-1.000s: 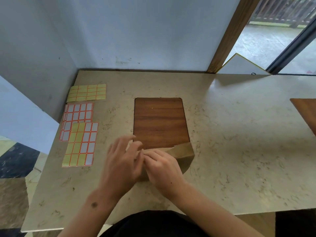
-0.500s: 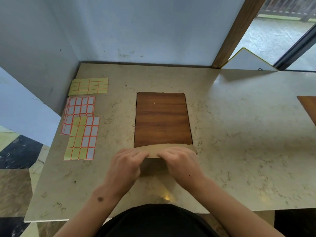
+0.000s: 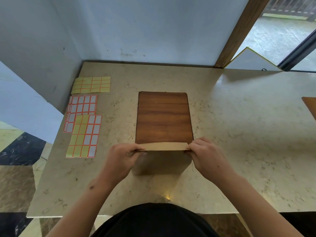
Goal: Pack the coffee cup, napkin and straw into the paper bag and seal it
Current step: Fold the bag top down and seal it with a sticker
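Note:
A brown paper bag [image 3: 163, 159] stands upright near the front of the table, just before the wooden inset. Its top is folded flat into a narrow strip [image 3: 165, 146]. My left hand [image 3: 122, 159] pinches the left end of that fold and my right hand [image 3: 207, 155] pinches the right end. The bag's contents are hidden; no coffee cup, napkin or straw shows anywhere.
Sheets of label stickers lie at the table's left: a yellow sheet [image 3: 91, 84], a white and orange sheet [image 3: 82, 106] and a mixed sheet [image 3: 84, 135]. A wooden inset panel [image 3: 163, 117] sits mid-table. Walls close the back and left of the marble table [image 3: 239, 134].
My hands were together at the middle of the crumpled bag top. They have slid apart to its two ends, and the top now lies folded flat and straight.

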